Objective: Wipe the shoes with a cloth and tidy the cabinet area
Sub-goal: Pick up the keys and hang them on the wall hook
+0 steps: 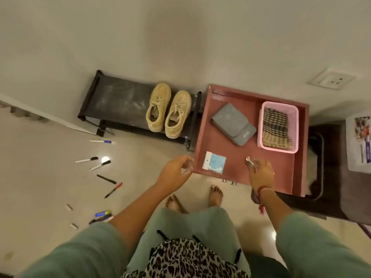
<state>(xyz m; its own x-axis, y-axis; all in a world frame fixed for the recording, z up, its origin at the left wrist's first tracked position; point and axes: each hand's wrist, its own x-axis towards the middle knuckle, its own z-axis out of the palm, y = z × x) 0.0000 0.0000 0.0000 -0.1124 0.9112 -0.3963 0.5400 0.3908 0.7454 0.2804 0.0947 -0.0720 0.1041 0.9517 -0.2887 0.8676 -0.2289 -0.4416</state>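
Cloth in basket: soft, light, best pinched at a fold. Shoes light, stiff-soled. Left hand released; right hand grasping key.

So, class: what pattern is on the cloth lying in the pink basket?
The cloth is dark-and-tan checked, clearest in the head view.

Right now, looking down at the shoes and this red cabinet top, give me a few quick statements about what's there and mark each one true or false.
1. The yellow shoes sit on the black rack. True.
2. The checked cloth lies in the pink basket. True.
3. The left hand is holding the cloth. False: it is empty, at the corner of the red cabinet top.
4. The markers are in the basket. False: they are scattered on the floor.
5. The right hand holds a small key. True.
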